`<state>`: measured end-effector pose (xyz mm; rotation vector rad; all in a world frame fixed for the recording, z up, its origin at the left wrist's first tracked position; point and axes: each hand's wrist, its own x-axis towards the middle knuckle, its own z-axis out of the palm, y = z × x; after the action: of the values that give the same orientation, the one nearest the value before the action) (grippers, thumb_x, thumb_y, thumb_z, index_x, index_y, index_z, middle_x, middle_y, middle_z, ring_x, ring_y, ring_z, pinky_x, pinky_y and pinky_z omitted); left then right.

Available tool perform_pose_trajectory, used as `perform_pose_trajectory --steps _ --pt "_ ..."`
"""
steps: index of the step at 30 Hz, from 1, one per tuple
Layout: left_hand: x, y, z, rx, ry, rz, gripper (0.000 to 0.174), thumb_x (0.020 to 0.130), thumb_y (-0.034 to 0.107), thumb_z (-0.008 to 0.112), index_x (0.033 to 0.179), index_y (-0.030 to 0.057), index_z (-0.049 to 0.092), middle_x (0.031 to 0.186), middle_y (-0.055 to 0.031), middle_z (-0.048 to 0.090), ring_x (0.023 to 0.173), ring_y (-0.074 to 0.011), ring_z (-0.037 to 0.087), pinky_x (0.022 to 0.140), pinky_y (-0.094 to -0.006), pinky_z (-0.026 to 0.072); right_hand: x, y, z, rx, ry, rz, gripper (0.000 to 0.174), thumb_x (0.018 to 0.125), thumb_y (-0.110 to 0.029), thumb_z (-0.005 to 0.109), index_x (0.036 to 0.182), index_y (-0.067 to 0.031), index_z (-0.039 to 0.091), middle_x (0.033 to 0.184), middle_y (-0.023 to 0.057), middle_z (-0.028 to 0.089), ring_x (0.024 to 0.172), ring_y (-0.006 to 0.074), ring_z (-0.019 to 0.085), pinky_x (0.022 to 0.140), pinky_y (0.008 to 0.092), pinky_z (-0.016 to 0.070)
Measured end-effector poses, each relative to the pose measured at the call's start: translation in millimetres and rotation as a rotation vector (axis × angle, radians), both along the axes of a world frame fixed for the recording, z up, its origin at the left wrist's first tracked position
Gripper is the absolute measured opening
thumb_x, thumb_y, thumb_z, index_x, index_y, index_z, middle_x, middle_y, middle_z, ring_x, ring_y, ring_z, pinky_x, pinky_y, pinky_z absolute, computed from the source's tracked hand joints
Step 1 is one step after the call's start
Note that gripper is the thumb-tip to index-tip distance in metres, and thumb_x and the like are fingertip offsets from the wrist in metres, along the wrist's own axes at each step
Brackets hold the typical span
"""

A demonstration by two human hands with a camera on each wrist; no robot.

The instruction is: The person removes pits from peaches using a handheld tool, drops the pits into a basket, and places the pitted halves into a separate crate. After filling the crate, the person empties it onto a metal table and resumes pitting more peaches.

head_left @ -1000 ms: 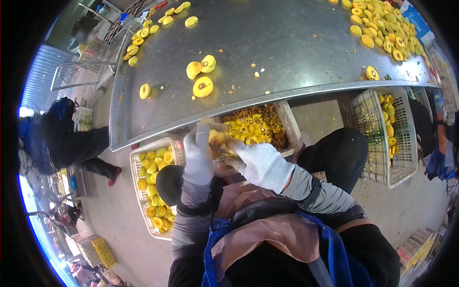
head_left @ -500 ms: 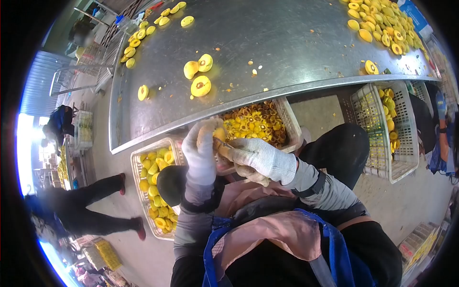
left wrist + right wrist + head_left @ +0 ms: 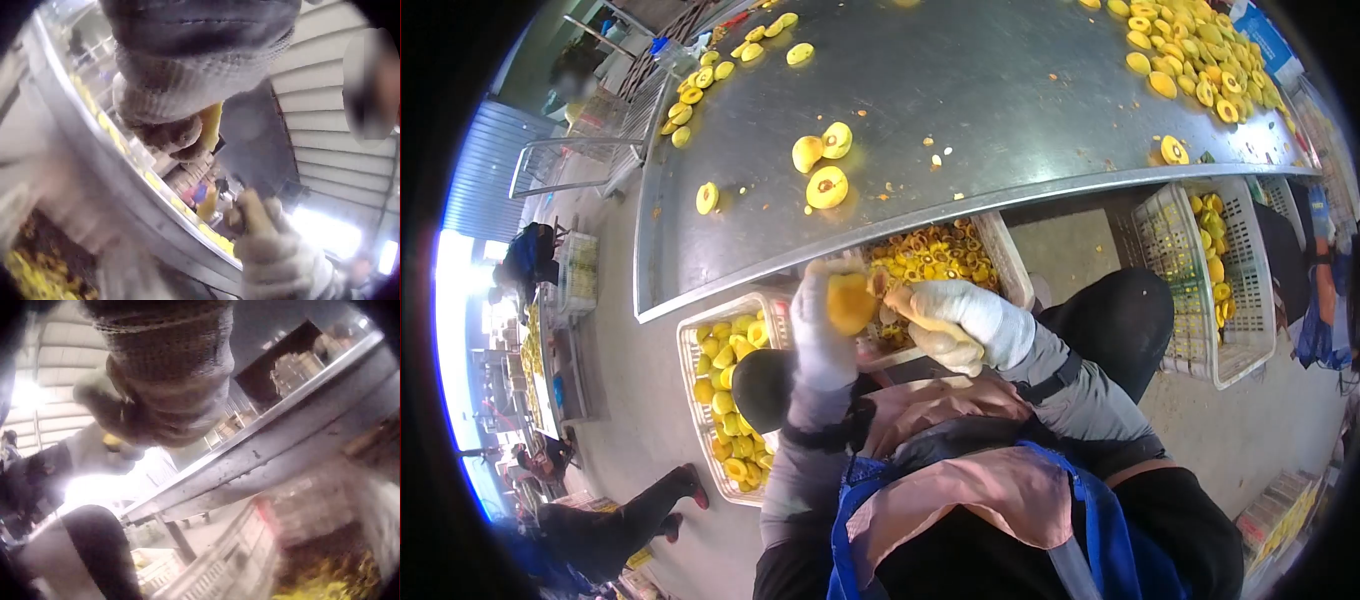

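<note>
My left hand, in a white knit glove, holds a yellow peach half in its curled fingers, just off the table's near edge. Facing it is my gloved right hand, its thumb and fingers closed round a small thin tool. That tool is mostly covered by the glove, and I cannot tell its exact kind. Both hands hover over a crate of brownish-yellow cut pieces. In the left wrist view the peach half shows its yellow edge beside the glove.
On the metal table lie a few peach halves nearby and a large heap at the far right. A crate of peach halves stands by my left knee. Another crate stands at the right. A walking person's legs show lower left.
My hands have drawn slightly apart, and the peach half now shows more fully in the left hand. The right hand has turned and shifted right. The passer-by has moved down the left side.
</note>
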<state>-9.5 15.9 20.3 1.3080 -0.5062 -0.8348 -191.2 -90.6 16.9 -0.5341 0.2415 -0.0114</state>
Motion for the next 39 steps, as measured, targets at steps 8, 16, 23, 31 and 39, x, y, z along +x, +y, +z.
perform_pose_trajectory --steps 8,16,23,31,39 --pt "177.6 152.9 35.8 0.932 -0.78 0.068 0.029 0.085 0.015 0.071 0.112 0.0047 0.067 0.111 -0.0142 0.067 0.098 -0.0295 0.065 0.085 -0.0387 0.0531 16.1 18.9 -31.0 -1.709 0.562 -0.035 0.03 0.097 -0.031 0.056 0.117 -0.0086 0.06 0.095 0.0216 0.07 0.084 0.0407 0.068 0.071 0.0525 0.0531" --pt "178.6 -54.3 5.9 0.568 -1.01 -0.111 0.053 0.086 0.029 0.073 0.132 0.0041 0.061 0.12 -0.0118 0.069 0.095 -0.0181 0.065 0.08 -0.0316 0.053 28.7 7.8 -19.7 -1.629 0.562 -0.178 0.033 0.097 -0.036 0.057 0.114 -0.0079 0.059 0.086 0.0214 0.069 0.081 0.0414 0.068 0.072 0.0516 0.0534" --pt "149.7 -147.7 -17.2 0.766 -0.751 -0.685 0.058 0.081 0.027 0.077 0.13 0.0017 0.057 0.11 -0.0097 0.066 0.073 -0.0137 0.063 0.054 -0.0277 0.0508 29.1 -5.3 -21.3 -1.334 0.578 -0.401 0.041 0.094 -0.028 0.068 0.121 -0.0005 0.057 0.103 0.026 0.067 0.099 0.0402 0.066 0.083 0.0444 0.0527" --pt "46.2 -70.0 29.3 0.135 -0.068 -0.341 0.045 0.092 0.024 0.059 0.13 0.0009 0.053 0.113 -0.0111 0.063 0.103 -0.0202 0.062 0.093 -0.0331 0.0489 39.1 -6.2 -3.8 -1.195 0.305 -0.62 0.04 0.103 -0.033 0.052 0.131 -0.0039 0.053 0.107 0.0264 0.067 0.101 0.0445 0.064 0.082 0.0481 0.0519" --pt "-0.9 -40.8 25.2 -0.155 -0.015 -0.148 0.045 0.11 0.04 0.033 0.131 0.0043 0.052 0.118 -0.011 0.06 0.111 -0.0195 0.057 0.101 -0.0331 0.0438 46.0 9.1 -3.8 -1.306 0.317 -0.66 0.039 0.103 -0.034 0.051 0.129 -0.0049 0.052 0.086 0.0263 0.067 0.081 0.0457 0.066 0.07 0.0523 0.051"
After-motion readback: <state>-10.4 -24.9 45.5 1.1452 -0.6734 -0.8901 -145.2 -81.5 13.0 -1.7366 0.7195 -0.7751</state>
